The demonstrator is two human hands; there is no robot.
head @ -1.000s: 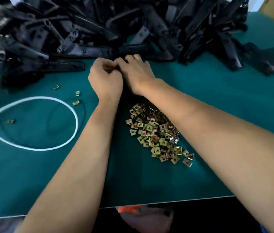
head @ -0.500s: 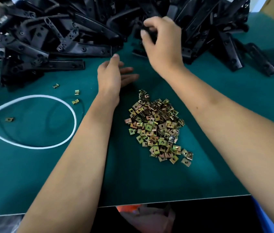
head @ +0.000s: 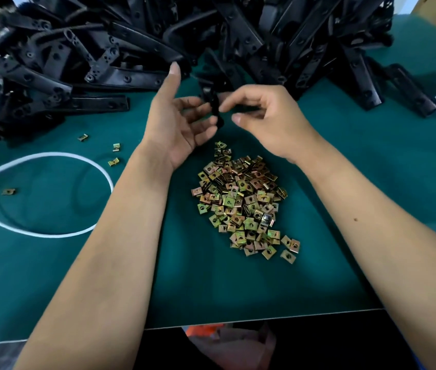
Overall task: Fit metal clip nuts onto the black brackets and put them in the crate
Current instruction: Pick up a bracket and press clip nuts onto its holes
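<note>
1. Spare clip nuts (head: 115, 147) lie loose at nine o'clock, near a white cord (head: 51, 233) on the green mat (head: 51, 276). They are well apart from the work.
2. Left hand (head: 177, 121): palm up, fingers spread, just touching the bracket (head: 215, 106); not gripping.
3. Right hand (head: 262, 121): fingers pinched on the bracket, held above the mat at twelve o'clock, near the heap of brackets (head: 158, 44).
4. Pile of clip nuts (head: 241, 201): centre, just below both hands. No crate in view.
5. Recommendation: let the left hand steady the bracket firmly, then pick one nut and slide it square onto the edge.
</note>
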